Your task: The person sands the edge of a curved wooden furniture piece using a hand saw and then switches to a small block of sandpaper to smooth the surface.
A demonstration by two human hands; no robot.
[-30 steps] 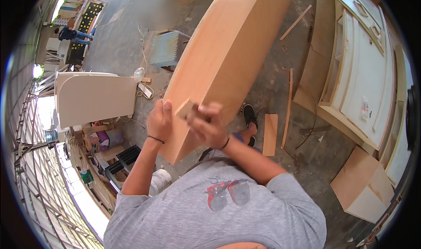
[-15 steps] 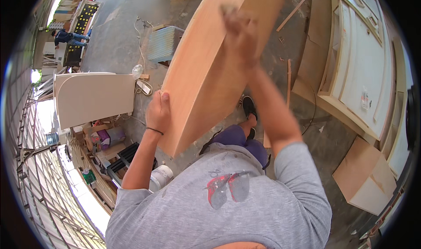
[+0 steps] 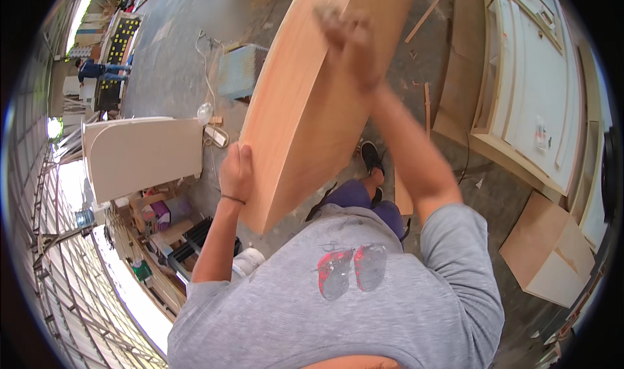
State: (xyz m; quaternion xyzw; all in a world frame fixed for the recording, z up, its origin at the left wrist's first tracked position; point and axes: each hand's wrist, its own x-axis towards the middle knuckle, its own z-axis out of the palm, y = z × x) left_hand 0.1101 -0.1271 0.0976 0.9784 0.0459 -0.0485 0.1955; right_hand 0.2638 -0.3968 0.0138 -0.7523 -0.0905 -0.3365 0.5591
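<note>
A long, box-like wooden piece (image 3: 305, 141) with smooth light-brown faces stands tilted in front of me. Its far end runs out of the picture at the top. My left hand (image 3: 236, 172) grips its left edge near the close end, thumb on the top face and fingers round the side. Higher up, my right hand (image 3: 351, 41) is closed at the long edge between the two faces. Motion blurs it, and a small pale brownish thing (image 3: 327, 13) shows at its fingertips, too smeared to name.
A pale curved-ended panel (image 3: 143, 154) stands at left, near a blue-grey textured block (image 3: 237, 72). White wood-framed panels (image 3: 539, 96) fill the right, with a wooden box (image 3: 549, 252) below them. Wood strips (image 3: 426, 15) lie on the floor. A person (image 3: 94, 70) stands far left.
My right hand has shifted slightly left along with the wooden piece's place in view, still at its long edge. The left hand keeps its grip. The whole view has shifted a little.
</note>
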